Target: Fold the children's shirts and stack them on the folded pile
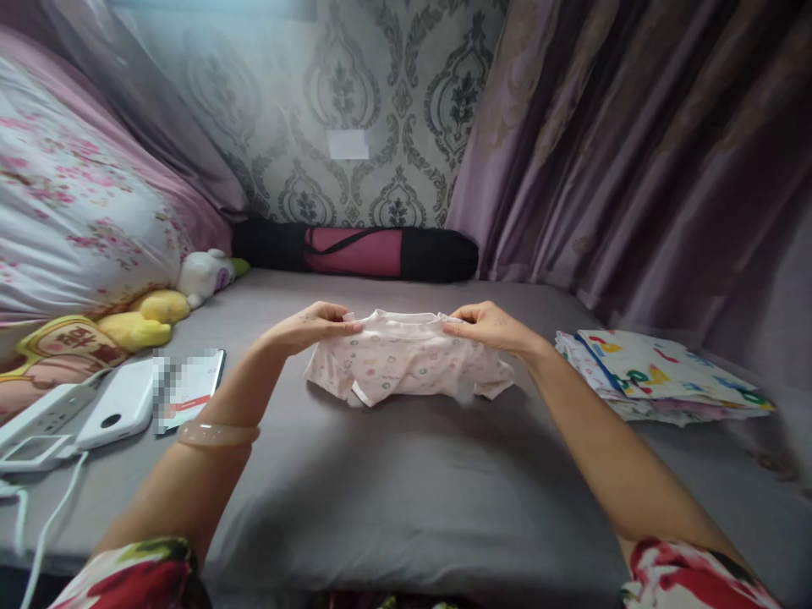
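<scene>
A small pale pink printed shirt (399,359) hangs between my two hands at the middle of the bed, its neckline toward the top. My left hand (317,328) pinches the left shoulder of the shirt between thumb and fingers. At the opposite shoulder, my right hand (485,328) grips the cloth the same way. The lower part of the shirt droops or folds under, and I cannot tell whether it touches the sheet. A pale bangle (219,434) circles my left forearm.
Folded clothes (672,372) are stacked on the grey bed sheet (406,491) at right. To the left lie a phone (196,389), a white power bank (120,404), a power strip (41,414) with cables, and plush toys (143,317). A black-and-pink bag (355,251) rests along the wall.
</scene>
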Tool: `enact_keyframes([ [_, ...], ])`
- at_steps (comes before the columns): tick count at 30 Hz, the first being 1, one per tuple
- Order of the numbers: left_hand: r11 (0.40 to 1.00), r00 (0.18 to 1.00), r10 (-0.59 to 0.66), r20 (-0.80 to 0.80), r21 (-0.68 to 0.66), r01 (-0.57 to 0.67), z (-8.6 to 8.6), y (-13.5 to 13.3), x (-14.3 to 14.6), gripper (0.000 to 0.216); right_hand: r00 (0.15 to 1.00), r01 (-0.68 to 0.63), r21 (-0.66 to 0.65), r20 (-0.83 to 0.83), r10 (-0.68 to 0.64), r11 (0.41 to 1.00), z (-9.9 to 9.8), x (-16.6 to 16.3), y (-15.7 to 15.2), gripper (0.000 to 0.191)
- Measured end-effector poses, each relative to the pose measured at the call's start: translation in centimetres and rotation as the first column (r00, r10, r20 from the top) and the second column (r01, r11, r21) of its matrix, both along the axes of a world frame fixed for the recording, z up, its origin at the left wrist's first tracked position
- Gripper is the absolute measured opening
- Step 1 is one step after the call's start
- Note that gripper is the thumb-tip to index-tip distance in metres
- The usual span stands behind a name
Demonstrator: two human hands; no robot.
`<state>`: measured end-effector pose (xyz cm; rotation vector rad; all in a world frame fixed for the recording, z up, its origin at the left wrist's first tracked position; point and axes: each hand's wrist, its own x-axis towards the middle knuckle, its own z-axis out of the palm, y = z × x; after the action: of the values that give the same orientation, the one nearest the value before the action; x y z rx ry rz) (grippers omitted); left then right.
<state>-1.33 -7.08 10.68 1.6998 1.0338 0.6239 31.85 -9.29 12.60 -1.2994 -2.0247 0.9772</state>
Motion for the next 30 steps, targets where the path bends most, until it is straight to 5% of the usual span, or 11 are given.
enact_keyframes([
  [4,1.000,1.000,0.021,0.002,0.001,-0.021,-0.3,0.1,-0.3,0.031,0.998,-0.022,0.051,0.055,0.019,0.998,0.3,-0.1,0.7,0.045],
  [8,0.922,0.962,0.251,0.107,0.276,-0.272,0.4,0.1,1.0,0.037,0.970,0.142,0.365,0.133,-0.202,0.920,1.4,-1.0,1.4,0.042],
  [10,0.768,0.916,0.372,0.149,0.505,-0.394,2.2,0.3,1.8,0.037,0.933,0.214,0.555,0.127,-0.335,0.804,3.0,-1.5,1.4,0.040],
  [12,0.520,0.870,0.464,0.166,0.744,-0.420,5.1,0.2,2.2,0.033,0.900,0.218,0.707,0.121,-0.418,0.673,5.2,-1.7,1.1,0.041],
  [15,0.142,0.803,0.571,0.169,0.944,-0.299,10.2,-0.4,2.0,0.030,0.850,0.188,0.855,0.105,-0.517,0.483,8.8,-1.4,0.4,0.045],
  [17,0.002,0.755,0.644,0.121,0.987,-0.160,13.0,-0.9,1.2,0.033,0.813,0.115,0.900,0.157,-0.560,0.419,10.7,-0.8,0.1,0.046],
  [21,0.058,0.761,0.624,-0.175,0.982,0.178,15.6,-1.2,-0.2,0.032,0.739,-0.085,0.904,0.339,-0.582,0.419,13.3,0.1,-0.3,0.046],
  [24,-0.017,0.789,0.614,-0.007,1.000,0.022,15.8,-0.9,-0.1,0.030,0.767,-0.029,0.932,0.252,-0.591,0.360,14.1,0.3,-0.4,0.047],
  [25,0.020,0.807,0.590,-0.018,1.000,0.007,15.7,-0.8,0.0,0.029,0.775,-0.059,0.911,0.299,-0.556,0.408,14.2,0.4,-0.4,0.047],
  [28,0.298,0.859,0.436,-0.268,0.944,0.143,15.1,0.1,0.6,0.025,0.795,-0.168,0.785,0.466,-0.388,0.597,13.8,1.0,0.1,0.046],
  [30,0.385,0.892,0.379,-0.246,0.919,0.090,14.5,0.9,0.8,0.025,0.843,-0.115,0.764,0.413,-0.345,0.635,13.4,1.6,0.5,0.046],
])
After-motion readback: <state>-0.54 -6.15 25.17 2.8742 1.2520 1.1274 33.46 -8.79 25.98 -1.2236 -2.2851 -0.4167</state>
